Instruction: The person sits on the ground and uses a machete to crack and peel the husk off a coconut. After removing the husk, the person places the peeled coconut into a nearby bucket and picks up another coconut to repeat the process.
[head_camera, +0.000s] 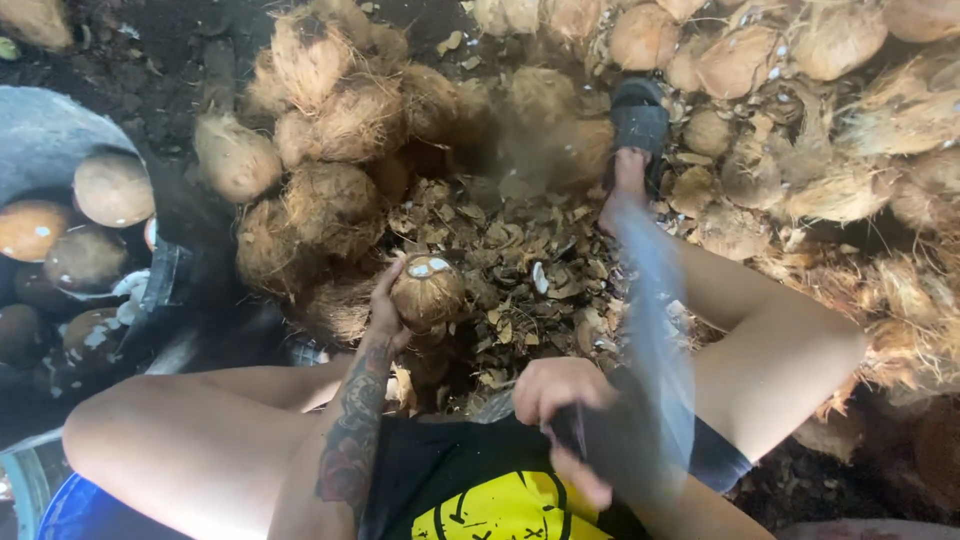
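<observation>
We are gripping 1 partly chipped coconut (428, 291) in our left hand (385, 305), our right hand (560, 415) clenching a blurred blade (650, 330), with several peeled ones (85, 225) lying far left and many husked ones (330, 120) waiting.

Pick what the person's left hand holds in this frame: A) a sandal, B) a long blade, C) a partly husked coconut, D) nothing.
C: the left hand grips a partly husked coconut over the shell scraps, while the right hand holds the blurred long blade.

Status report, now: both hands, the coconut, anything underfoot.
Left hand grips round brown husked coconut, white chips on top. Right hand grips blurred long blade. Husk scraps litter ground below.
</observation>
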